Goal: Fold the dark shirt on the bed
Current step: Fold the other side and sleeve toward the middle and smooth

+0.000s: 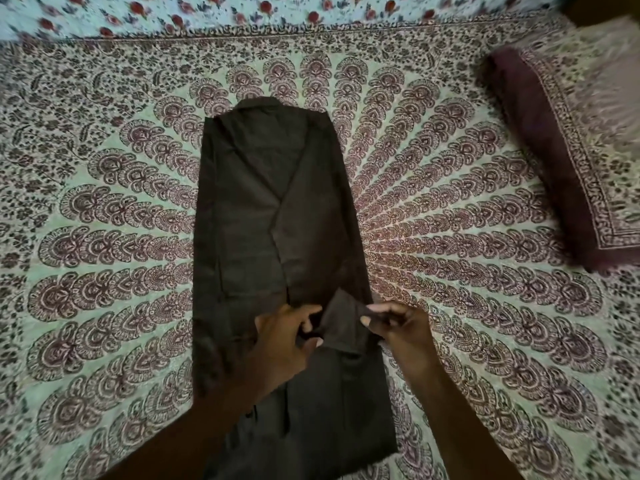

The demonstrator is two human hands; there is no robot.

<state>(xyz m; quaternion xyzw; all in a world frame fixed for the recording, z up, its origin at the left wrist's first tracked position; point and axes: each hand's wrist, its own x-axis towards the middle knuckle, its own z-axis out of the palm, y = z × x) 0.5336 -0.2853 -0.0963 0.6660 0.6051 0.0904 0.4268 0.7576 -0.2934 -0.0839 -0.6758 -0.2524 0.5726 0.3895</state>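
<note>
- Bed (104,237): patterned sheet; pillow (568,161) at its right edge.
- Shirt (263,220): long strip down the bed's middle, sides folded in.
- Left hand (280,344) and right hand (401,330): both pinch a raised cuff (343,327) near the front edge.

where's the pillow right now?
Head view, upper right: the pillow lies on the patterned bedspread, to the right of the dark shirt and not touching it.
</note>
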